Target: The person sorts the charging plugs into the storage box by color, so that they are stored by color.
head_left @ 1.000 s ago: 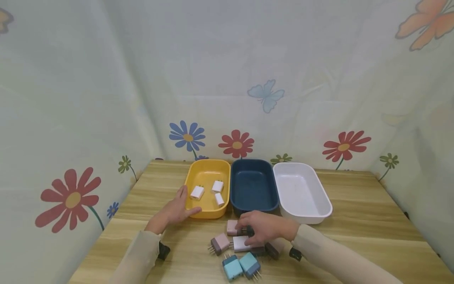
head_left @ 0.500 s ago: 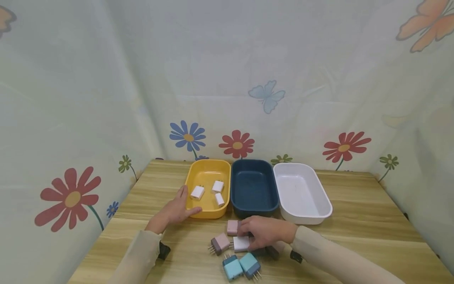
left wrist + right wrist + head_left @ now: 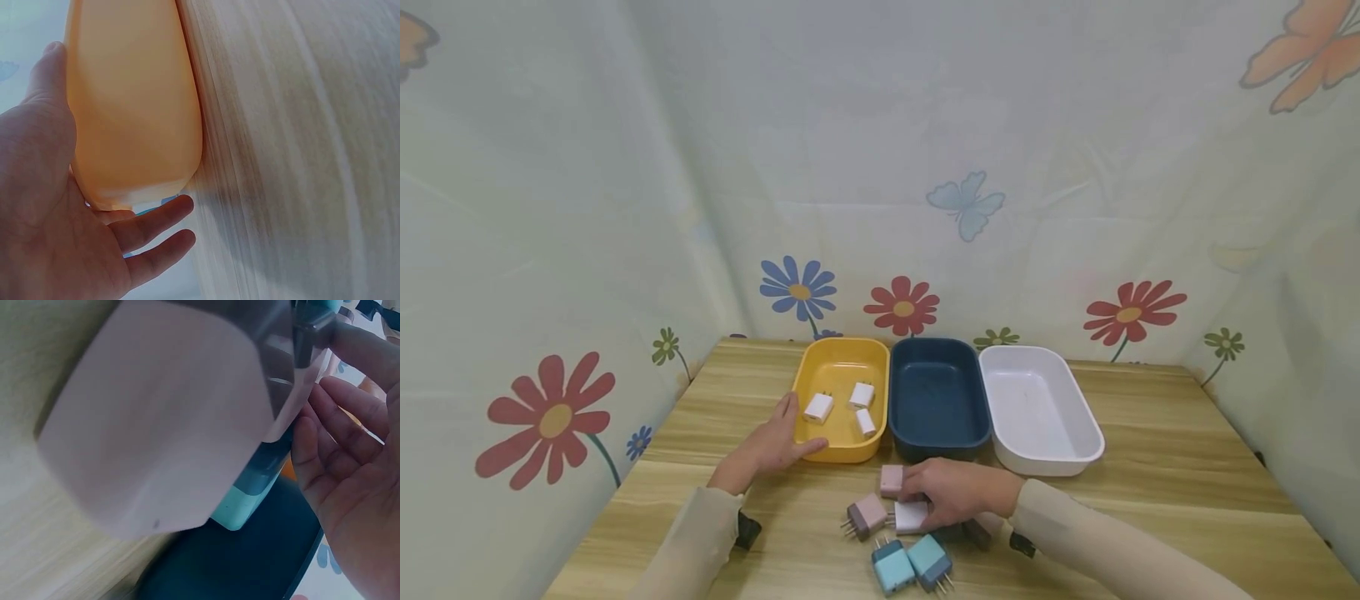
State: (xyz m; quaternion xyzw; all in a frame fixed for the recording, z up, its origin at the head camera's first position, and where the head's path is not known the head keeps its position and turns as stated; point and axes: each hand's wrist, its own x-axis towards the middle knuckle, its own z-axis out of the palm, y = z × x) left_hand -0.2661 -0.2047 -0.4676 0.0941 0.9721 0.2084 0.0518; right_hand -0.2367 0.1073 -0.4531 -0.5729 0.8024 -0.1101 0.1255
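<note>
My left hand [image 3: 772,443] rests on the near left corner of the yellow bin [image 3: 868,451], thumb along the front rim and fingers down its outer side. Three white charger plugs [image 3: 818,407] lie inside. My right hand [image 3: 953,490] is low over a cluster of chargers, its thumb and bent fingers at two edges of a white charger plug [image 3: 911,517]. Beside it lie pink-and-brown chargers [image 3: 867,514] and, nearer, two teal ones [image 3: 892,568]. In the right wrist view a large pink charger [image 3: 150,419] hides part of the fingertips, with a teal charger [image 3: 240,503] behind it.
A dark blue bin [image 3: 938,442] and a white bin [image 3: 1049,464] stand right of the yellow one in a row. All three sit on a wooden table [image 3: 1165,500] before a flowered curtain [image 3: 1022,258].
My right hand has sunk slightly towards the table and its fingers have come in over the white charger plug's edge. The left hand has kept its place on the yellow bin.
</note>
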